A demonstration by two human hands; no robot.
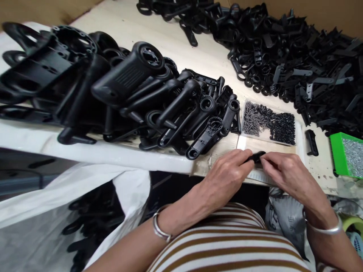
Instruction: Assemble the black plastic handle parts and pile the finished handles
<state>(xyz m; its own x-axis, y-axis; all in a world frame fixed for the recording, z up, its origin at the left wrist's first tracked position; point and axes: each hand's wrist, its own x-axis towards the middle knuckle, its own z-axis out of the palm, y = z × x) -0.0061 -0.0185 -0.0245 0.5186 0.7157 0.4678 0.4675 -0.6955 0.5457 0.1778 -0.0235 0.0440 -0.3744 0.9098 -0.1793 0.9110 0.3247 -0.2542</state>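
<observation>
A small black plastic part (257,156) is held over the table's front edge between my two hands. Around its left end, the fingers and thumb of my left hand (229,170) are closed. My right hand (287,172) is pinched at the right end of the part, and its fingertips hide whatever small piece may be there. Just beyond the hands lies a clear shallow tray (268,140) with small metal springs (251,119) on its left and small black pieces (283,126) on its right.
Black plastic handles (136,75) are heaped along the left. A larger pile of black parts (283,56) fills the back right. One black part (312,142) lies right of the tray, near a green bin (338,155) of small metal pieces. A white sack (130,185) with black parts hangs below.
</observation>
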